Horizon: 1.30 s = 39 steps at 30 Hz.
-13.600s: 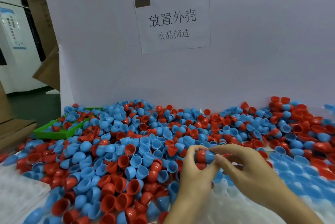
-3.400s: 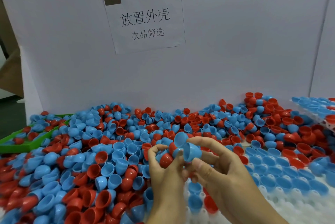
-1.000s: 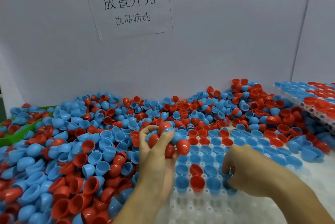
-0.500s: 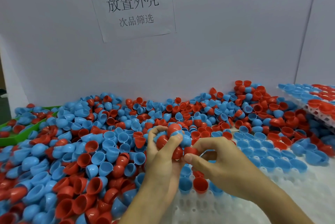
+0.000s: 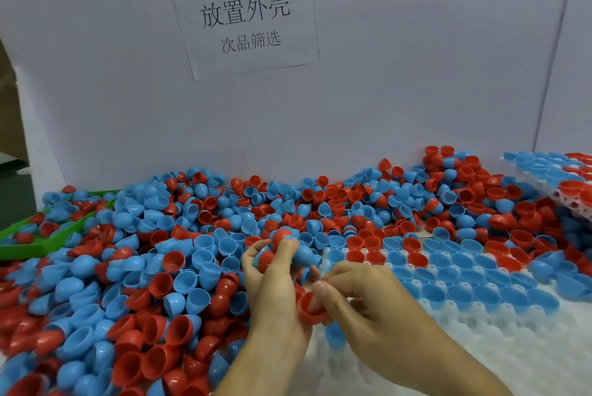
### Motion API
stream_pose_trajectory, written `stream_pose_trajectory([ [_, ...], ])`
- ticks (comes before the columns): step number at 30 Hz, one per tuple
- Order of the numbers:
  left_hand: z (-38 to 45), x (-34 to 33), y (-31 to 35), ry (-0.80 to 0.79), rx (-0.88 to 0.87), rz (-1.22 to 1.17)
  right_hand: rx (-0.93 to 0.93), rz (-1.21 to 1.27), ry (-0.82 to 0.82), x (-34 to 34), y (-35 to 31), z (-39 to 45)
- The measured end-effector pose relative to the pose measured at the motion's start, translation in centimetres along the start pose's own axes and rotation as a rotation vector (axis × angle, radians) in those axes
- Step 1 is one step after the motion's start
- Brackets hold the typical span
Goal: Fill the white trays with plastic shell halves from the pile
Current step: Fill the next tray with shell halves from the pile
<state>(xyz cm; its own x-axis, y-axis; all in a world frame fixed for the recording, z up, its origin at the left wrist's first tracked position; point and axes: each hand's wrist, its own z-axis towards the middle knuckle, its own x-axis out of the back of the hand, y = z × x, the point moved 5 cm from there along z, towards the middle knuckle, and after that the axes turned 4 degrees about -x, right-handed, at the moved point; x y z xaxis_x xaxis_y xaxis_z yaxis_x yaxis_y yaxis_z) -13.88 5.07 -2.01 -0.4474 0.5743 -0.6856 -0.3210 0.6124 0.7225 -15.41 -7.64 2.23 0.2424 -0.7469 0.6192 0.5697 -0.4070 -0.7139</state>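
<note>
Left hand: our left hand [image 5: 275,270] is held up over the near edge of the big pile of red and blue plastic shell halves [image 5: 179,267], and its fingers [image 5: 286,246] are curled round a small bunch of shells.
Right hand: our right hand [image 5: 362,296] is just beside the left one, and its fingers pinch one red plastic shell half [image 5: 309,307] by the rim.
White tray: the white plastic tray with round holes [image 5: 480,341] lies on the surface at our right, under and past the right hand.
Tray so far: the far rows hold blue and red shells with the open side up; the near rows show bare white holes.
Pile: it covers the left and back of the surface, up to the white board wall [image 5: 416,75].
Other things: a full tray [image 5: 563,177] sits at the far right edge, a green plastic tray [image 5: 41,241] at the far left edge, and a paper sign [image 5: 246,14] on the wall.
Step now: we think we are taking one shell out of the bunch to put it in the tray.
Next move: the red shell needs to go down into a bare hole in the near rows, open side up, and sit flat.
Take care: the left hand should hold its bunch tight so none drop onto the tray.
</note>
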Motion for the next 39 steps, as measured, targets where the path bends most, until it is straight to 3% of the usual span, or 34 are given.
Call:
stream_pose_trajectory([
  [4, -0.1, -0.2, -0.2, -0.038, 0.02, 0.01, -0.016, 0.034, 0.071, 0.6, 0.0, -0.2],
  [9, -0.5, -0.7, -0.2, -0.149, -0.015, 0.139, -0.045, -0.067, -0.051, 1.0, 0.2, -0.3],
  [14, -1.2, -1.3, -0.4, -0.251, 0.0, 0.174, -0.057, -0.058, -0.051, 1.3, 0.3, -0.3],
  [19, -1.2, -1.4, -0.5, -0.285, 0.022, 0.174, -0.016, -0.059, -0.091, 0.9, 0.0, -0.2],
  [28, -0.8, -1.7, 0.0, -0.314, -0.047, 0.15, -0.17, -0.001, -0.057, 4.0, 0.9, -0.3],
  [32, -0.5, -1.7, 0.1, -0.332, -0.064, 0.169, -0.267, -0.27, 0.056, 9.7, 2.7, -0.1],
  [39, -0.9, -2.0, 0.2, -0.39, -0.066, 0.189, -0.447, -0.581, -0.081, 11.3, 6.5, -2.4],
])
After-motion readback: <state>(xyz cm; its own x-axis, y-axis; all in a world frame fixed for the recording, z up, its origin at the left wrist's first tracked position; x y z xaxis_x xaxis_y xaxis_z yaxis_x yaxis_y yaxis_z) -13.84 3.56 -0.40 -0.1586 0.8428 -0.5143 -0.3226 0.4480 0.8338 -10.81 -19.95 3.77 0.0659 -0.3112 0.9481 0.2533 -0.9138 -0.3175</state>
